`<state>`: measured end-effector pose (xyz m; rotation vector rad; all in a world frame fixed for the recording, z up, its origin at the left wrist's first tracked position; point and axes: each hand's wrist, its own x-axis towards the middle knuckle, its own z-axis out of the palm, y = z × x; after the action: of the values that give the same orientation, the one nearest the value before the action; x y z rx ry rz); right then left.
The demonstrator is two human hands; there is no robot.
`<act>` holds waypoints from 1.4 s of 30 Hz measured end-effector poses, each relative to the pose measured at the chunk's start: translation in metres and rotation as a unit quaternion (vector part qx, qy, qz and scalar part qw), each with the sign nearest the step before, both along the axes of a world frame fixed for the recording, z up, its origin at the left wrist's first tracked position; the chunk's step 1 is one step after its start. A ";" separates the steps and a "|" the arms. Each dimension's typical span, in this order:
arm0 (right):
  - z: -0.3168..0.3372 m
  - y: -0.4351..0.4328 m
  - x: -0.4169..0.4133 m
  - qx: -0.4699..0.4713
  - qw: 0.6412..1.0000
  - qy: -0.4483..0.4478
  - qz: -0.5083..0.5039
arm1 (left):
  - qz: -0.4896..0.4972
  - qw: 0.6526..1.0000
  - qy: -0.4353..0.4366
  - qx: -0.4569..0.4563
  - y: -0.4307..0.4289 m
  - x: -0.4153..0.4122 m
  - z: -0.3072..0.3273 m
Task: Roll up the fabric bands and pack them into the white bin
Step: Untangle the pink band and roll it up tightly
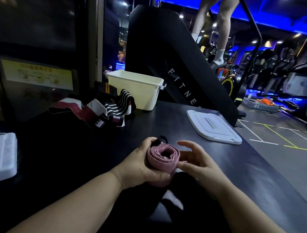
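A dim gym lit in blue is seen behind a dark table [167, 121], with a black stair machine [171, 62] just beyond its far edge and exercise bikes further off to the right. A pink fabric band [162, 161], wound into a thick roll with its open end turned upward, is held above the near part of the table. The roll is gripped by the left hand [143, 163], whose fingers and thumb are curled round it. The right hand [197, 162] is held open just beside the roll's right side, fingers loosely curved and nothing grasped; whether the fingertips touch the fabric cannot be told. A black loop [161, 139] is seen at the top of the roll. The white bin [138, 91] is set upright at the far edge of the table, well apart from the roll. Its lid [213, 126] is laid flat to the right. A heap of unrolled bands [102, 106], striped and maroon, is piled just left of the bin.
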<state>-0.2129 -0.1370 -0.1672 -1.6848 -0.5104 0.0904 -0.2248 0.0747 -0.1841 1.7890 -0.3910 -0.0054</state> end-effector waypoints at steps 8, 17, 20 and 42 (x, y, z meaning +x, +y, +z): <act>0.023 0.029 0.024 -0.047 0.998 0.007 -0.036 | -0.011 1.000 0.014 -0.025 0.003 0.002 0.001; 0.019 0.047 0.029 0.041 0.992 0.109 -0.038 | -0.017 0.999 0.020 -0.031 0.004 0.004 0.000; 0.014 0.047 0.030 0.086 0.988 0.122 -0.042 | -0.013 0.999 0.017 -0.033 0.004 0.006 -0.001; -0.001 0.035 0.030 0.108 0.988 0.109 -0.006 | 0.031 0.997 0.005 -0.071 0.004 0.008 -0.006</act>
<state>-0.1834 -0.1023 -0.1680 -1.4451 -0.3325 0.2014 -0.2171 0.0783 -0.1897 1.6597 -0.3211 0.0549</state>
